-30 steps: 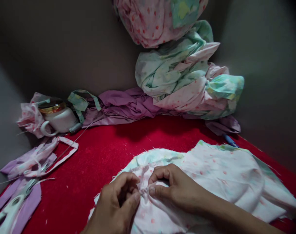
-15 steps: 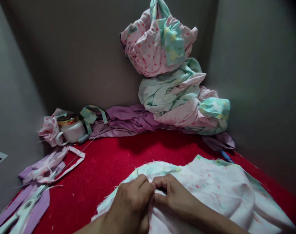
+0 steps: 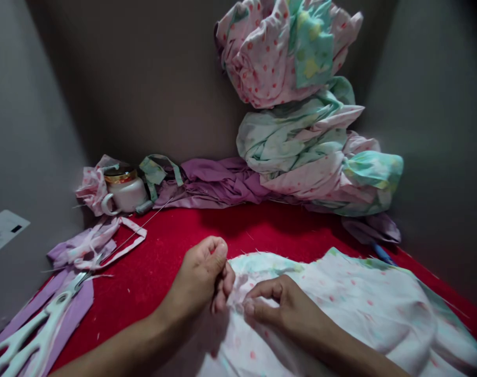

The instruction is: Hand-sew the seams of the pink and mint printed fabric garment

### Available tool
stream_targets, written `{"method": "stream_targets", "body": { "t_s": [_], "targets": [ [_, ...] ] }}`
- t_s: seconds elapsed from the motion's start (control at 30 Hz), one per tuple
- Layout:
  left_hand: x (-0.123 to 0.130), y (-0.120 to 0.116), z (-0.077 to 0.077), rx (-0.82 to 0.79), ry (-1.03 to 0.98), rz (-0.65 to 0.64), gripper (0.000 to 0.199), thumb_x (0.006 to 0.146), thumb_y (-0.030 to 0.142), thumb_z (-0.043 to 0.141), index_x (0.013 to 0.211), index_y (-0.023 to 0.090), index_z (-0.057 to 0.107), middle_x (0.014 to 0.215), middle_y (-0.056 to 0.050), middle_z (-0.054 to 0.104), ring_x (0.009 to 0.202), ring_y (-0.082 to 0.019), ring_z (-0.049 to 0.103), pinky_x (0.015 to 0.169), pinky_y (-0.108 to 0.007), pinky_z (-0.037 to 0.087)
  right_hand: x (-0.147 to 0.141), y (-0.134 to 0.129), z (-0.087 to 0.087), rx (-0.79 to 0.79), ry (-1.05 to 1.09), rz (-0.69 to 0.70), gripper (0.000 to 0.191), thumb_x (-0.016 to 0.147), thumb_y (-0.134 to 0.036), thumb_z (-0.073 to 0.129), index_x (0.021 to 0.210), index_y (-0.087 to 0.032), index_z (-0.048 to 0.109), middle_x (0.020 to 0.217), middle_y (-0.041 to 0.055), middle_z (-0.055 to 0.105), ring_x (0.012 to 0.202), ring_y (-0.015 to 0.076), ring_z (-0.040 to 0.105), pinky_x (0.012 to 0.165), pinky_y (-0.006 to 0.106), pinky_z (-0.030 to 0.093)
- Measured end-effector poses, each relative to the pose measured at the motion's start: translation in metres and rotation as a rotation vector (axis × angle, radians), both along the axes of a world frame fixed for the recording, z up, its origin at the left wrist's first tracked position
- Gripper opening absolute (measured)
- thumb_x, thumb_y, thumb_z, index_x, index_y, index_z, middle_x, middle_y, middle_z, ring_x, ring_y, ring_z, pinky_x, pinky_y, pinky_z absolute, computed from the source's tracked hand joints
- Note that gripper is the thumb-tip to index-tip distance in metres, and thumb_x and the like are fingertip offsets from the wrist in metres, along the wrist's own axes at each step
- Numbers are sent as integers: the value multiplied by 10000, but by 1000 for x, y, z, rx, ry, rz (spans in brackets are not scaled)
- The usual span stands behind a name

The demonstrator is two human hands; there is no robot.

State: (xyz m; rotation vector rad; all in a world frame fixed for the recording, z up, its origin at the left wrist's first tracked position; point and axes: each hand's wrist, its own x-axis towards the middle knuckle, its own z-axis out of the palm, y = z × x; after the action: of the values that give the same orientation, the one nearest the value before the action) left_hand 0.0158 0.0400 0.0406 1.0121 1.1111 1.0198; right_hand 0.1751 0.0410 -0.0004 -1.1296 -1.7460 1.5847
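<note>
A white cloth with pink dots and a mint-green border (image 3: 356,303) is spread in front of me. My right hand (image 3: 279,303) has thumb and forefinger closed on a gathered bit of it. My left hand (image 3: 207,275) is raised just left of that spot, thumb pressed to the curled forefinger. Whatever that pinch may hold is too small to make out.
White-handled scissors (image 3: 45,319) lie on purple cloth strips at left, beside a thin pink strip (image 3: 134,243). Behind stand a white lidded mug (image 3: 126,193), purple fabric (image 3: 222,180) and a stack of bundled printed cloth (image 3: 301,141). Grey walls enclose the red surface (image 3: 163,246).
My left hand has come up and away to the left from the right hand, turning palm inward. The right hand stays pinched on the cloth. The view has shifted slightly.
</note>
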Motion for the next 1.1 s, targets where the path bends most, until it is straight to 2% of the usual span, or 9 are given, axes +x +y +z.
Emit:
{"method": "stream_targets", "body": {
  "t_s": [0.17,0.23,0.3,0.43,0.5,0.63,0.83,0.97,1.1],
  "targets": [
    [-8,0,20,127,-65,193,116,852,255,439,758,189,425,449,102,396,353,-35,408,372,-115,313,-2,-1,4,-49,-69,-26,164,677,-192,525,578,-135,643,531,2,569,523,107,464,514,208,345],
    [-11,-1,24,183,-90,233,19,831,176,445,837,188,458,477,90,426,427,-60,469,481,-167,412,-2,-1,4,-50,-88,-30,163,675,-191,520,578,-137,640,531,3,569,523,107,468,513,208,346],
    [-12,-3,24,239,-91,246,78,825,151,448,882,194,480,489,83,448,492,-83,504,617,-251,469,-2,-2,4,-46,-112,-43,154,671,-187,523,593,-137,647,544,6,580,531,111,478,515,208,351],
    [-10,-9,23,347,-19,228,81,832,170,478,891,210,517,545,65,531,581,-89,531,822,-331,428,-1,-1,2,-41,-109,-42,143,669,-184,531,612,-135,653,560,10,588,538,112,480,515,205,352],
    [-8,-13,24,365,10,210,77,827,184,493,888,217,526,578,55,559,589,-90,530,795,-299,425,-1,-1,1,-40,-96,-28,141,667,-182,532,605,-132,649,545,6,578,529,109,473,510,203,348],
    [-6,-21,25,370,54,185,59,821,223,508,876,224,529,607,43,557,593,-98,515,579,-203,405,-2,0,1,-43,-82,-24,139,666,-169,533,588,-126,640,529,3,560,519,107,462,505,200,338],
    [-4,-24,32,435,124,203,67,816,178,495,857,211,537,637,38,562,592,-82,509,552,-160,405,-1,1,1,-91,-35,-23,147,677,-203,557,585,-115,632,514,-4,529,507,97,421,493,201,313],
    [3,-29,10,442,64,210,56,818,197,506,861,217,536,633,34,547,588,-92,512,559,-181,419,-2,-2,0,-85,-34,-26,142,681,-190,552,606,-110,642,526,-2,540,507,93,425,494,196,319],
    [13,-32,-33,160,-116,132,116,817,296,518,892,215,482,509,76,405,410,-58,350,368,-152,256,1,0,2,-43,-63,-27,153,684,-194,549,587,-117,638,519,-9,531,519,94,431,504,194,327]
  ]
}}
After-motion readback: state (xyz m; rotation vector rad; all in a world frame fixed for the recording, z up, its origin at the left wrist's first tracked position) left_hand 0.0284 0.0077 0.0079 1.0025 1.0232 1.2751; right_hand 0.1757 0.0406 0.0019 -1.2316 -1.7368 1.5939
